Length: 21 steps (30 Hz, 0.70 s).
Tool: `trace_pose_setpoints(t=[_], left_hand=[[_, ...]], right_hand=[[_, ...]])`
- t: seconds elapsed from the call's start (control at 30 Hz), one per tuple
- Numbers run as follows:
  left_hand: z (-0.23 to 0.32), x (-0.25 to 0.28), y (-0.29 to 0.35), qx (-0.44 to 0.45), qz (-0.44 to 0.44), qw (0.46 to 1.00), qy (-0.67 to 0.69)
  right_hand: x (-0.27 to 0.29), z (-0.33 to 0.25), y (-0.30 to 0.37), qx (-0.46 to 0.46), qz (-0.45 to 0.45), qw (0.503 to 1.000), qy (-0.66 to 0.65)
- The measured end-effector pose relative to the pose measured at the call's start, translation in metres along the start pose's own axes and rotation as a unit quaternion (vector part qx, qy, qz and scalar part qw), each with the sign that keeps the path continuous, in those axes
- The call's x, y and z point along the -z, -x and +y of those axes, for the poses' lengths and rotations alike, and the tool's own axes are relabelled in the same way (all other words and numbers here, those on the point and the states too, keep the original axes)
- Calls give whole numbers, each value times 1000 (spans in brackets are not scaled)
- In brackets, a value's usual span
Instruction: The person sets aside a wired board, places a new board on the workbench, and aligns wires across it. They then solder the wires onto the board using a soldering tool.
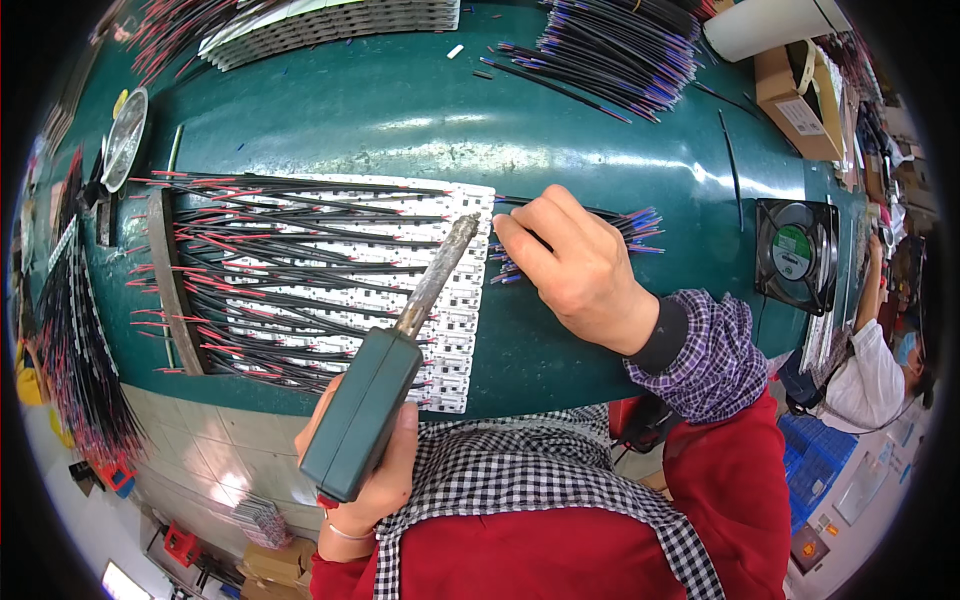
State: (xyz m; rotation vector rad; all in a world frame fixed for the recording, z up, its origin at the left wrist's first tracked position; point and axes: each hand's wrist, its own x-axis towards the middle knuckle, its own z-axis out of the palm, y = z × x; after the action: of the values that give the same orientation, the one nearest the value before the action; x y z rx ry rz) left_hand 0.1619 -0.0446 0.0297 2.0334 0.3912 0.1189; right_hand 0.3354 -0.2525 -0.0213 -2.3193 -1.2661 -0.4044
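Near the front edge of the green table [420, 110], the left hand [370, 470] grips a soldering iron [385, 375] by its dark green handle, fingers wrapped fully round it, with the scorched metal tip [462, 232] hovering over the right end of the white strip boards [455, 300]. Those boards lie side by side toward the table's left half, with red-and-black leads [270, 270] fanned across them. The right hand [575, 270] rests just beside the boards' right edge, fingers curled and pinched on a small bundle of black wires with blue and purple ends [620, 228]; exactly how many wires are caught in the pinch cannot be told.

The main risk, as I judge it, is closeness: the iron's tip sits very near the right hand's fingertips, so a small slip of either hand could bring hot metal against skin or scorch wire insulation. If the tip dips low, it may touch a neighbouring pad or an already fixed lead and disturb it. Pulling one wire from the bundle could drag others out of place across the table. A small fan [797, 255] stands well apart at the right edge.
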Motion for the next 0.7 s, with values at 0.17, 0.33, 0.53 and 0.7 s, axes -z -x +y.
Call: trace_pose_setpoints(t=[0.17, 0.33, 0.53, 0.7], left_hand=[[-2, -4, -1, -21, -12, 1000, 2], [-4, -8, -3, -35, -27, 999, -22], [-5, -7, 1, -20, -42, 999, -7], [-3, -6, -1, -30, -53, 998, -14]], right_hand=[[-1, 4, 1, 5, 3, 1000, -7], [1, 6, 2, -6, 4, 998, -69], [-3, 0, 1, 32, 18, 999, 27], [-3, -3, 1, 33, 11, 999, 42]])
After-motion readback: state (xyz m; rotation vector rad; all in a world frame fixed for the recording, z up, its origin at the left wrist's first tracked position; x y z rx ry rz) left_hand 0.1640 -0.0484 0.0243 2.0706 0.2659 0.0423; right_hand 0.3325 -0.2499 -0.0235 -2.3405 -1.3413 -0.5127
